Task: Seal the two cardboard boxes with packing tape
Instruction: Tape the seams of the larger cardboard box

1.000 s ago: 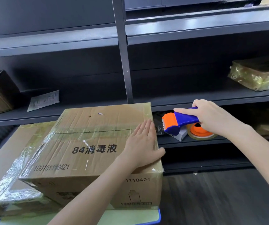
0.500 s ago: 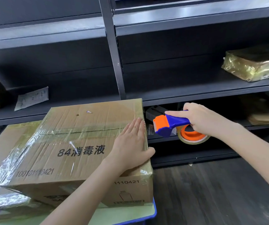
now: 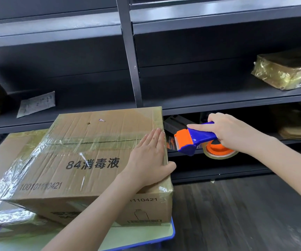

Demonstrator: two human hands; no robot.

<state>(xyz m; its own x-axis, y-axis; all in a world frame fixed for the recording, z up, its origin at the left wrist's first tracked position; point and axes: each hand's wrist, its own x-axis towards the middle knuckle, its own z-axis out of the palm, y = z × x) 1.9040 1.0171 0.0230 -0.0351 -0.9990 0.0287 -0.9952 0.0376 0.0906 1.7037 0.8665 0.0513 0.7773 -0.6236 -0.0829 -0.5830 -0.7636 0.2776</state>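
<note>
Left hand (image 3: pixel 148 156) lies flat, fingers straight, on the brown cardboard box (image 3: pixel 84 160). Right hand (image 3: pixel 235 133) grips the blue-and-orange plastic tape dispenser (image 3: pixel 191 140), now nearer the box's right edge, likely finishing this seal.

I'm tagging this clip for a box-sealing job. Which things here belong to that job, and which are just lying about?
In the job: printed cardboard box; lower box beneath it; tape dispenser with its tape roll, gripped by the right hand; left hand, flat on that top box.

Lying about: gold-wrapped parcel, paper envelope and flat brown packets on the shelves.
</note>
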